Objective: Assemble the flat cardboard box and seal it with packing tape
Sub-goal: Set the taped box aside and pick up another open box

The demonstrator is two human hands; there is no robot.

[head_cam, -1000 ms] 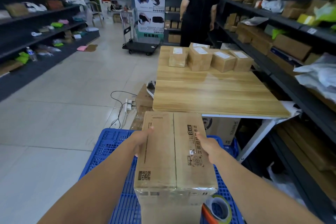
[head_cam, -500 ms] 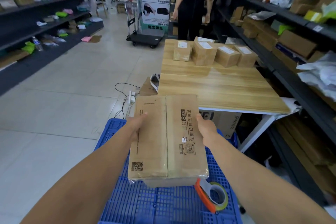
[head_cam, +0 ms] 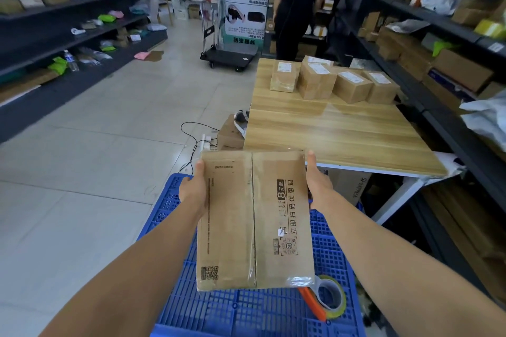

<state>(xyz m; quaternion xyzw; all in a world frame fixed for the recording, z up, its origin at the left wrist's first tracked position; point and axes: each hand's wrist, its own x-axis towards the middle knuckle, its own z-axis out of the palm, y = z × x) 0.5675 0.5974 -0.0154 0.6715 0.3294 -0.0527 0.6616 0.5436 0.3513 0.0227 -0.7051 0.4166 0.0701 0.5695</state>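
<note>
A: Stockroom aisle, shelves both sides, wooden table (head_cam: 334,128) ahead with a few labelled boxes on it. Where's the job at?

B: Looks sealed tbh, tape runs down the cardboard box (head_cam: 254,221) seam. Left hand (head_cam: 193,191) and right hand (head_cam: 317,183) each grip a side, box held above the blue crate (head_cam: 246,309), tape roll (head_cam: 330,299) just beside. Next I'd guess: set it on the table.

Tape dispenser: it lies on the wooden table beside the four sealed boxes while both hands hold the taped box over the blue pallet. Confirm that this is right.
Not quite. The head view shows the tape dispenser lying on the blue pallet, just under the near right corner of the taped box, not on the wooden table. The rest holds: the left hand and right hand hold that box over the pallet.
</note>
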